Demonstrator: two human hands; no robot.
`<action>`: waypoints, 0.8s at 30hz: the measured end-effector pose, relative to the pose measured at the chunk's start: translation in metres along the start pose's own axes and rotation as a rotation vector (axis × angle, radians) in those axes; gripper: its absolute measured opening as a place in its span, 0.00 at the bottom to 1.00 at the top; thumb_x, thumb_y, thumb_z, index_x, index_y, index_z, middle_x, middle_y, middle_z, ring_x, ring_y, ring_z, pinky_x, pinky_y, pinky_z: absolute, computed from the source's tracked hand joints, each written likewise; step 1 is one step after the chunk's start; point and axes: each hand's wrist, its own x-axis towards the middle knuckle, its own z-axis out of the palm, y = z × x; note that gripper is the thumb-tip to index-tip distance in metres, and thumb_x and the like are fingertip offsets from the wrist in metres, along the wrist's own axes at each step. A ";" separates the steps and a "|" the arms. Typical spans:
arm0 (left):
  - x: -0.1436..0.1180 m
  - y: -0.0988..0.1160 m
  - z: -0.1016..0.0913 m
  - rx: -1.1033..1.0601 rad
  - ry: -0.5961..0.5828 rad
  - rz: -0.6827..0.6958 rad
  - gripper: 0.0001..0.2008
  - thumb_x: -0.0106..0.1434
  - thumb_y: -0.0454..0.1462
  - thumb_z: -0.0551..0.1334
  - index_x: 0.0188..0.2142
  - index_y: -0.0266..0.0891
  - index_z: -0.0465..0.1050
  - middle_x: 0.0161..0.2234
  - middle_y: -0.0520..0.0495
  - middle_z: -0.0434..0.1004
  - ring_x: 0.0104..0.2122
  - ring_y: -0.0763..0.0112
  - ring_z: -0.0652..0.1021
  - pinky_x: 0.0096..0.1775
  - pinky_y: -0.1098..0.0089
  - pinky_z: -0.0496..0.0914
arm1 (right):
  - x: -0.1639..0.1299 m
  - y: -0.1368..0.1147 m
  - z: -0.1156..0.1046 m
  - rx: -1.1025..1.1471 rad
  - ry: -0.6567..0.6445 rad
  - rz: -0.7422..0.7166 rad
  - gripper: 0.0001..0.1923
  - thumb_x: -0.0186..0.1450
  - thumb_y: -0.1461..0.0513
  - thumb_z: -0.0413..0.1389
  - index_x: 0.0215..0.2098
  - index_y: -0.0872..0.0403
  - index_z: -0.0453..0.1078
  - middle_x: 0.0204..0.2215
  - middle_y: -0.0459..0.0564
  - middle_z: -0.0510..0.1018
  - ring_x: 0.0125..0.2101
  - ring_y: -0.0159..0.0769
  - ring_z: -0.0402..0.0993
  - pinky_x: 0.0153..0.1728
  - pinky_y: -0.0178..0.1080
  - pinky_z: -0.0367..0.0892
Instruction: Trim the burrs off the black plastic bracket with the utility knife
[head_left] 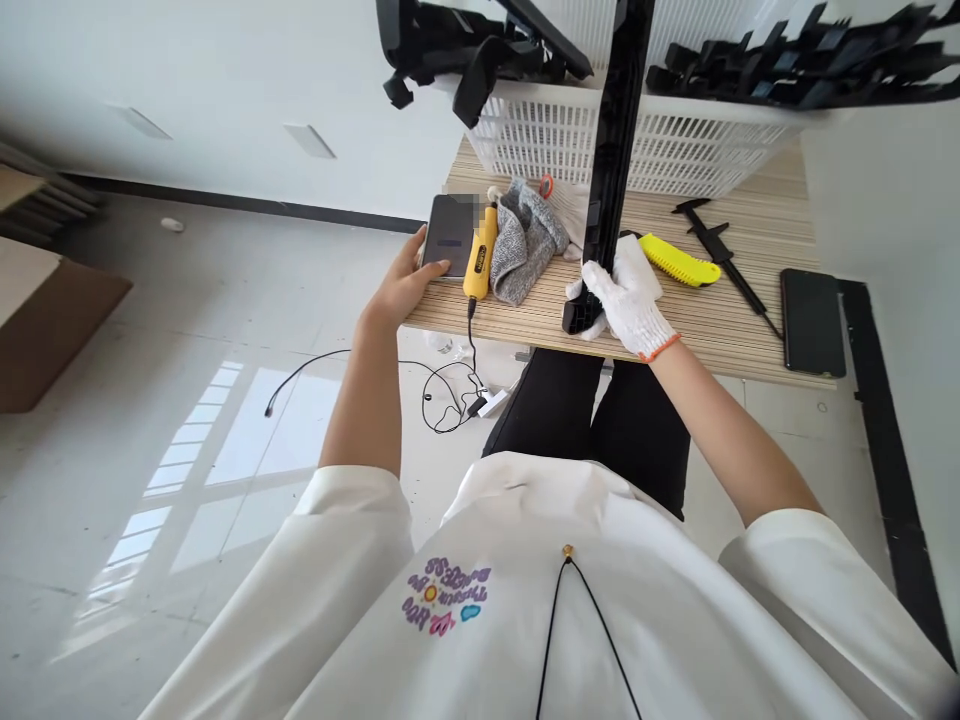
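Shiny floor (pixel 202 310) tiles spread below a striped table (pixel 517 318). At its near edge, the gloved right hand (pixel 630 298) grips a long black strip (pixel 616 130); well apart, the left hand (pixel 403 285) clasps a phone (pixel 448 232). Beyond stand a white basket (pixel 540 130) and white wall (pixel 247 80).

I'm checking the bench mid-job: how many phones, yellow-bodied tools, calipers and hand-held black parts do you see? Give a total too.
Phones: 2 (left phone, right phone)
Yellow-bodied tools: 2 (corded tool, ridged tool)
Calipers: 1
Hand-held black parts: 1
Total: 6
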 end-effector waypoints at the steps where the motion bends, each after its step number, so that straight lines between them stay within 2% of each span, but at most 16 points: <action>1: 0.000 -0.001 0.000 0.000 0.002 -0.003 0.41 0.66 0.48 0.66 0.74 0.46 0.52 0.60 0.40 0.77 0.62 0.46 0.75 0.66 0.42 0.65 | 0.000 0.001 0.000 -0.001 0.000 -0.006 0.19 0.68 0.49 0.61 0.48 0.51 0.64 0.35 0.46 0.80 0.29 0.36 0.79 0.15 0.33 0.73; 7: -0.002 0.002 0.001 -0.006 0.019 -0.010 0.43 0.64 0.49 0.68 0.73 0.43 0.54 0.60 0.38 0.77 0.62 0.45 0.76 0.66 0.44 0.64 | 0.001 0.005 0.000 0.037 0.009 -0.022 0.23 0.66 0.46 0.62 0.47 0.51 0.63 0.34 0.46 0.80 0.26 0.34 0.77 0.15 0.33 0.72; 12: -0.005 0.009 0.003 -0.056 0.032 -0.051 0.47 0.61 0.49 0.70 0.73 0.41 0.54 0.60 0.37 0.78 0.59 0.46 0.78 0.63 0.48 0.69 | -0.002 -0.001 -0.002 0.063 -0.016 0.014 0.27 0.60 0.43 0.67 0.45 0.49 0.63 0.35 0.47 0.79 0.28 0.36 0.77 0.12 0.34 0.73; 19: -0.005 0.008 0.001 -0.050 0.028 -0.069 0.43 0.62 0.47 0.69 0.73 0.44 0.56 0.59 0.40 0.79 0.59 0.48 0.78 0.63 0.50 0.70 | -0.005 -0.003 -0.002 0.077 -0.034 0.030 0.23 0.64 0.45 0.64 0.44 0.49 0.62 0.33 0.47 0.79 0.26 0.36 0.77 0.12 0.35 0.73; 24: -0.006 0.009 0.001 -0.066 0.015 -0.077 0.45 0.63 0.48 0.69 0.74 0.43 0.53 0.64 0.39 0.73 0.64 0.47 0.74 0.66 0.49 0.66 | -0.007 -0.005 -0.003 0.047 -0.037 0.051 0.22 0.65 0.46 0.62 0.46 0.49 0.63 0.34 0.46 0.79 0.27 0.36 0.78 0.12 0.34 0.73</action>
